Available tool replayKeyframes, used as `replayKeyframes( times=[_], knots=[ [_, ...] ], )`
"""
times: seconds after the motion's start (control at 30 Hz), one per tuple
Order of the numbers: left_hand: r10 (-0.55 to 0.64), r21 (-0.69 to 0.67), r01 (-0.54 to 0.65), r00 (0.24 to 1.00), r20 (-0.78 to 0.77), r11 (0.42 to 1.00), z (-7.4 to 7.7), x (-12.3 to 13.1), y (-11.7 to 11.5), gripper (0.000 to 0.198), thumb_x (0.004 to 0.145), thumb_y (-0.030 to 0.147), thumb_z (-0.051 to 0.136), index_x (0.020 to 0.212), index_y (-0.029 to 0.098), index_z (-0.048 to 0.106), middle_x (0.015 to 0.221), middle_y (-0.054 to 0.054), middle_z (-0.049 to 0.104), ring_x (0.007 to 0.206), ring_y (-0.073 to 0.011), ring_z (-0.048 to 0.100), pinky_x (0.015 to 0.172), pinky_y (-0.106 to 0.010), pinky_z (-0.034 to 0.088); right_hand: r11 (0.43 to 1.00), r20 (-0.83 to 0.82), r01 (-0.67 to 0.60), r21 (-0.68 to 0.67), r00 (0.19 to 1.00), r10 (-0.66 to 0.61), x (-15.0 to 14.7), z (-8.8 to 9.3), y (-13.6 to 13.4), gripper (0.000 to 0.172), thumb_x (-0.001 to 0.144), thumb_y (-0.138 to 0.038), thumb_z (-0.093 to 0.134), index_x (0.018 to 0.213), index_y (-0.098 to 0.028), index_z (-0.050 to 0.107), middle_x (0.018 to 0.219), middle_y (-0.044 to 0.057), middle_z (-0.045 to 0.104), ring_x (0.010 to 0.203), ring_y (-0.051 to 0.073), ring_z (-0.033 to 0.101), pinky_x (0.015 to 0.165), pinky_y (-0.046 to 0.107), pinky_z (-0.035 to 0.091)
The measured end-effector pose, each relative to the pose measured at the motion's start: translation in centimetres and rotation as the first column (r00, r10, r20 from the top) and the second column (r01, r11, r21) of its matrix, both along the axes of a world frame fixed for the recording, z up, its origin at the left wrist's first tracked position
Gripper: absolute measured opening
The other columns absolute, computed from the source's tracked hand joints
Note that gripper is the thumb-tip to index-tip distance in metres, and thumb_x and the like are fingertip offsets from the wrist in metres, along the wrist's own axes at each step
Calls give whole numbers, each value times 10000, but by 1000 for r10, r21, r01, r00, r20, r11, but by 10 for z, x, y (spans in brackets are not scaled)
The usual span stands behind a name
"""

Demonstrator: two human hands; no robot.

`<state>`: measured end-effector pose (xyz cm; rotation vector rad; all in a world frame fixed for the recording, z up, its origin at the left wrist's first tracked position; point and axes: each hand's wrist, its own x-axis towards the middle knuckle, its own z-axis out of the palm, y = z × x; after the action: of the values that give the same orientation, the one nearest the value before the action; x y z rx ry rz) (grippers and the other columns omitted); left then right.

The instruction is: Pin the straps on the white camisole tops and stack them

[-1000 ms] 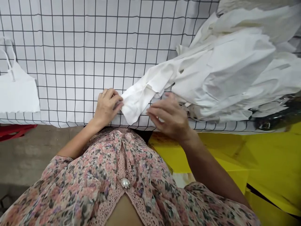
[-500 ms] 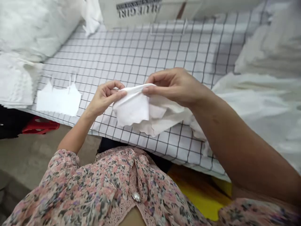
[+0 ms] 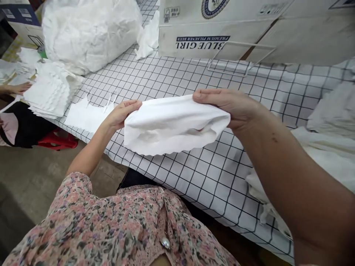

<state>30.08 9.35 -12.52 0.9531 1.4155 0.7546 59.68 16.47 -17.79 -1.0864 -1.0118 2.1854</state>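
- Hands apart, you held opposite ends of one piece: your left hand pinched its left end, and your right hand gripped its right end, thumb on top.
- White scalloped-hem garment hung between them, just over the near edge of the table. It had opened out from the tight bunch you pinched half a second earlier, and its wavy hem now ran along the near side.
- Grid-printed white tablecloth lay beneath your hands.
- Flat white camisole lay just beyond your left hand, towards the left edge.
- Stack of scalloped white pieces sat at the left edge, and a white fabric heap lay along the right edge.
- Bulging white bundle and a Blue Girl carton stood along the far edge.
- Co-worker's hand showed past the far left corner.
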Motion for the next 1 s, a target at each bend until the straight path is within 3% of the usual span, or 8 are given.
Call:
replayKeyframes(
  times=[0.2, 0.27, 0.37, 0.47, 0.53, 0.63, 0.8, 1.0],
  knots=[
    [8, -100, -9, 1000, -5, 995, -25, -8, 7, 365, 811, 450, 921, 810, 152, 710, 710, 16, 681, 585, -83, 607, 551, -192, 474, 990, -11, -82, -114, 997, 81, 7, -15, -8, 390, 699, -311, 985, 894, -143, 693, 789, 66, 696, 607, 191, 672, 390, 314, 596],
    [-1, -135, -8, 998, -66, 991, -37, -10, 14, 317, 862, 424, 877, 802, 159, 714, 712, 5, 683, 570, -91, 592, 553, -216, 470, 993, 19, -98, -69, 995, 100, 12, -34, -3, 399, 702, -345, 986, 941, -159, 726, 829, 76, 722, 620, 178, 662, 429, 301, 586],
    [-17, -157, -28, 961, -275, 987, -61, -11, 28, 223, 923, 329, 799, 796, 161, 727, 695, -15, 667, 550, -111, 576, 559, -249, 463, 995, 228, -74, 60, 972, 59, 19, -73, 11, 376, 680, -310, 991, 972, -202, 780, 824, 67, 738, 635, 166, 640, 518, 318, 594],
    [-53, -121, -4, 883, -467, 993, -85, -11, 41, 165, 920, 266, 778, 805, 157, 731, 650, -17, 619, 546, -132, 559, 573, -270, 462, 988, 414, -98, 118, 909, 41, 20, -107, 23, 340, 601, -245, 1018, 857, -211, 797, 815, 78, 740, 685, 189, 648, 592, 362, 620],
    [-81, -93, 39, 855, -512, 995, -94, -11, 47, 166, 908, 264, 790, 806, 150, 727, 645, -21, 605, 555, -137, 548, 586, -277, 463, 989, 451, -94, 114, 892, 33, 19, -119, 25, 340, 567, -236, 1029, 815, -209, 798, 860, 88, 752, 736, 198, 659, 599, 355, 618],
    [-98, -86, 63, 856, -507, 994, -96, -13, 50, 176, 900, 269, 795, 804, 141, 721, 651, -22, 599, 558, -126, 534, 583, -267, 448, 995, 458, -47, 91, 889, 0, 19, -117, 22, 376, 551, -251, 1041, 851, -199, 819, 963, 99, 771, 812, 194, 672, 606, 323, 615],
    [-108, -148, 51, 905, -412, 988, -83, -15, 48, 176, 904, 307, 781, 843, 151, 729, 675, -17, 617, 578, -120, 549, 546, -234, 417, 996, 350, -10, 87, 937, -21, 32, -100, 18, 414, 634, -271, 1036, 970, -167, 817, 1012, 87, 758, 860, 178, 701, 798, 375, 672],
    [-131, -133, 88, 923, -361, 987, -72, -15, 51, 225, 900, 354, 793, 805, 158, 740, 724, -47, 659, 617, -119, 544, 558, -251, 410, 999, 234, -29, 34, 972, 21, 46, -92, 17, 326, 672, -289, 1022, 788, -171, 742, 844, 50, 718, 715, 141, 641, 697, 320, 643]
  ],
)
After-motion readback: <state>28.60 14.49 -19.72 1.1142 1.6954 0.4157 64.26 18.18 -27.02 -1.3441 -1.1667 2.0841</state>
